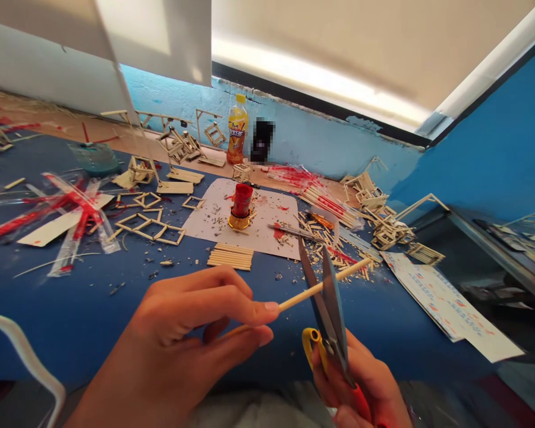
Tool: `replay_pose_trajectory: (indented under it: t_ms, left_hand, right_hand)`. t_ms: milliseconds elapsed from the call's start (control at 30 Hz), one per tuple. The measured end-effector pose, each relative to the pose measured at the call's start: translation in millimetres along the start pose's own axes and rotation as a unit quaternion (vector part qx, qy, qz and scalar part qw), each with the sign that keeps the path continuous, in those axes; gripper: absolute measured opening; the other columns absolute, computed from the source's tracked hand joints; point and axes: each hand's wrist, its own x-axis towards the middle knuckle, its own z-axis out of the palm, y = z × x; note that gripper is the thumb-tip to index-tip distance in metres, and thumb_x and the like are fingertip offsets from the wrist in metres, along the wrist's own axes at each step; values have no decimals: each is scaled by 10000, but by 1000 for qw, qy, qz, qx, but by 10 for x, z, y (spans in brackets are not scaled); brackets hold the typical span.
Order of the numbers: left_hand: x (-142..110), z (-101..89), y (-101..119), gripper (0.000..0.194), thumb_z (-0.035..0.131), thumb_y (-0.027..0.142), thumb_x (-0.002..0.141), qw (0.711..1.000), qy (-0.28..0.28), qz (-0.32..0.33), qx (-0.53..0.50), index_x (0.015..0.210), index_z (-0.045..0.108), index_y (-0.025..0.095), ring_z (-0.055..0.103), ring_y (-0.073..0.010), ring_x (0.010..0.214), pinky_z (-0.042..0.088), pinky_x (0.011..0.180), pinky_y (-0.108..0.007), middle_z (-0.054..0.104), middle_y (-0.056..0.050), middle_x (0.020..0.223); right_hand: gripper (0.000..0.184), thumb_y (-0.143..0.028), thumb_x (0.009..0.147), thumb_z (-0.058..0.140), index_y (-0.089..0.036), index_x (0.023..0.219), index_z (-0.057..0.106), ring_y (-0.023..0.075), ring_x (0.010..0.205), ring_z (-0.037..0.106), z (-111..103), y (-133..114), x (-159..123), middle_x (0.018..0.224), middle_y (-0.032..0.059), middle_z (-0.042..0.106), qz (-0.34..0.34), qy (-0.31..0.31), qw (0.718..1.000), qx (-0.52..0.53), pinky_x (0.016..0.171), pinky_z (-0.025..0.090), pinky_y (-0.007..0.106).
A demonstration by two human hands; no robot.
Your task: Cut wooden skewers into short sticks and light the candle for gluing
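Observation:
My left hand (191, 339) pinches a thin pale wooden stick (310, 291) between thumb and fingers; the stick points up and to the right. My right hand (361, 386) grips scissors (327, 309) with yellow and red handles. Their blades stand apart around the stick, near its far end. Both hands hover above the near edge of a blue table (93, 309).
A stack of cut sticks (230, 257) lies ahead. Behind it a red glue container (241, 205) stands on stained paper (214, 217). Stick frames (149, 224), plastic wrappers (78, 211), a juice bottle (237, 129), printed paper (450, 309) and stick models (383, 220) crowd the table.

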Motion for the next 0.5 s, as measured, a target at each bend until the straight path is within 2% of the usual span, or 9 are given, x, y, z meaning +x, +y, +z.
replay_pose_trajectory:
  t_ms: [167,400,500]
  left_hand:
    - [3,-4,4,168,797,175,859,1000,-4,-3,-2,850,753,337,405,-30,477,293,416,-172,632,104,756]
    - [-11,-7,10,156,782,159,868,1000,-8,-10,5,824,753,306,424,-35,497,318,436,-175,623,86,766]
    - [-8,4,7,161,779,157,871,1000,-4,-8,3,817,747,305,415,-31,495,312,434,-173,615,88,764]
  right_hand:
    - [425,-656,823,732,-237,805,664,152,631,419,-46,-55,54,805,42,436,14,-6,1000,2,498,423,248]
    - [427,-662,804,745,-250,908,710,141,616,457,-59,14,-14,874,56,476,51,-2,998,27,515,466,264]
    - [441,-683,803,736,-262,933,719,140,623,447,-63,39,-12,866,49,475,45,-4,999,16,516,445,257]
